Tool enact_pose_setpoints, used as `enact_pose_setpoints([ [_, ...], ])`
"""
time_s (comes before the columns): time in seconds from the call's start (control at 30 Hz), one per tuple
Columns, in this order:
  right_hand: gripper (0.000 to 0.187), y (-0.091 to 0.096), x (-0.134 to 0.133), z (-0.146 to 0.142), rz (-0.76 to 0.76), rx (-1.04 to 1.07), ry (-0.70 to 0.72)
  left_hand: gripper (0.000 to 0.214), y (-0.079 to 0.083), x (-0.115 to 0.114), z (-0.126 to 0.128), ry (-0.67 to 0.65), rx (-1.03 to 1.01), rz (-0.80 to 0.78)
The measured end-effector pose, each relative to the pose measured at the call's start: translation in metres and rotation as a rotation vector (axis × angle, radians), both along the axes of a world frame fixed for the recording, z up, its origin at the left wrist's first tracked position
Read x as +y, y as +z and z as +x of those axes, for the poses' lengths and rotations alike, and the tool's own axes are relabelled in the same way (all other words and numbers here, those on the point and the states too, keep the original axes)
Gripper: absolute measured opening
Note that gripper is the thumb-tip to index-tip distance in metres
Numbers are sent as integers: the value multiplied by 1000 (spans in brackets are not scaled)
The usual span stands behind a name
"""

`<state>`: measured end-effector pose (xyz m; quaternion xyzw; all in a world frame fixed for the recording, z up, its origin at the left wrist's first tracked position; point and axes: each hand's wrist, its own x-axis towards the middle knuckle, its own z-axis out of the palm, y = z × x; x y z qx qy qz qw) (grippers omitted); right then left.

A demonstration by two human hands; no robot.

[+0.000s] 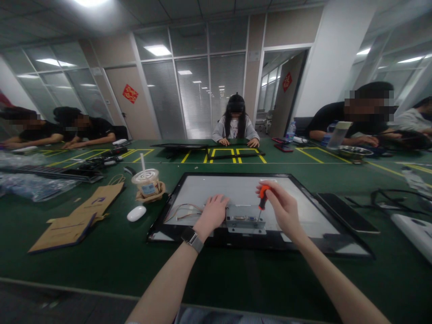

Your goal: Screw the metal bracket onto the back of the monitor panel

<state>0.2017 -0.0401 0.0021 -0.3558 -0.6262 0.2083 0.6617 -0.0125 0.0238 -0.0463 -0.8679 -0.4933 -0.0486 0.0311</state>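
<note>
A flat display panel with a black frame lies face down or back up, I cannot tell which, on the green table. Near its front edge sits a metal bracket with connector ports along it. My right hand is closed around an orange and black screwdriver, held upright with its tip down at the bracket's right part. Flat on the panel, fingers stretched forward, rests my left hand beside the bracket's left edge. Thin wires run over the panel to the left of that hand.
Left of the panel are a white mouse, an iced drink cup in a carrier and brown paper bags. A black phone-like slab and a white device lie to the right. Several people sit around the table.
</note>
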Motion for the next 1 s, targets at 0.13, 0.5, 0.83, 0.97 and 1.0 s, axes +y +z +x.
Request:
enact_pose_setpoints([
  [0.13, 16, -1, 3, 0, 43, -72, -86, 49, 0, 0, 0, 4, -3, 2],
  [0.5, 20, 4, -4, 1, 109, -106, -121, 53, 2, -1, 0, -5, 0, -20],
  [0.83, 9, -1, 3, 3, 108, -111, -104, 52, 3, -2, 0, -8, 6, -13],
  [0.97, 11, 4, -1, 2, 87, -98, -97, 52, 4, -3, 0, -1, -3, -11],
  [1.0, 14, 5, -2, 2, 86, -98, -98, 52, 4, -3, 0, -1, 0, -12],
])
